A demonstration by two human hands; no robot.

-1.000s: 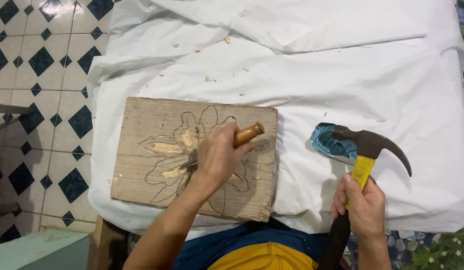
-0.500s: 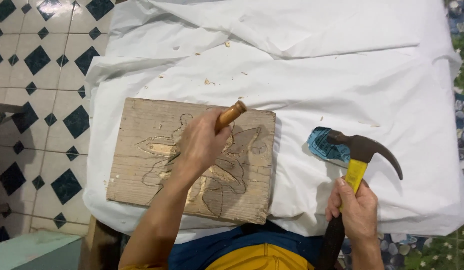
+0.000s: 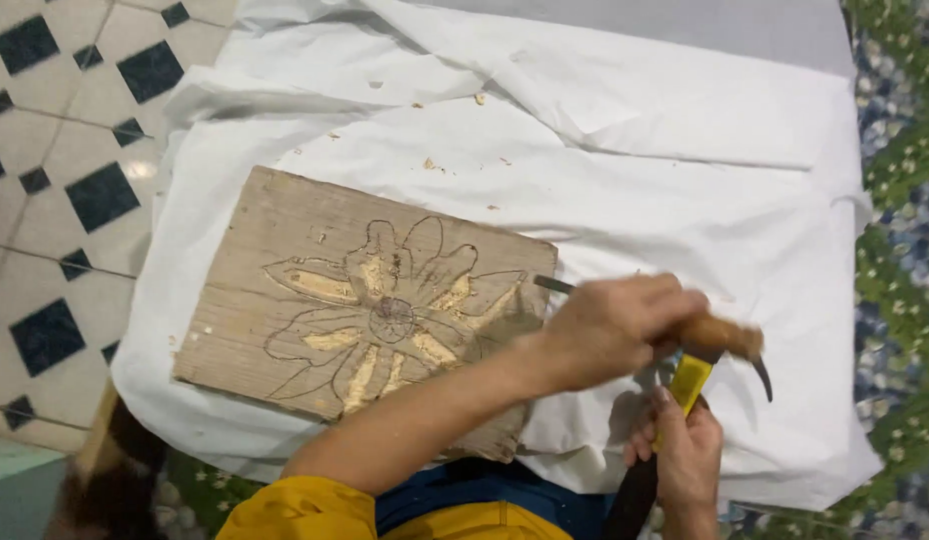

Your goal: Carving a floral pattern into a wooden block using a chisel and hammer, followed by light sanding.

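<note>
Left hand (image 3: pixel 615 325): fingers clenched around wooden-handled chisel (image 3: pixel 720 335); blade tip shows at the board's right edge.
Right hand (image 3: pixel 685 450): fingers grasping hammer (image 3: pixel 690 385) by its yellow-black handle, head hidden behind left hand.
Wooden board (image 3: pixel 375 310): flat on white cloth (image 3: pixel 635 200), flower outline partly carved.
Wood chips (image 3: pixel 435 165): scattered on cloth.

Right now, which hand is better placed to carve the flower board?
Probably the left hand: it grips the wooden-handled metal chisel, blade beside the flat wooden board with the flower. The right hand holds the yellow-handled hammer, farther off.
</note>
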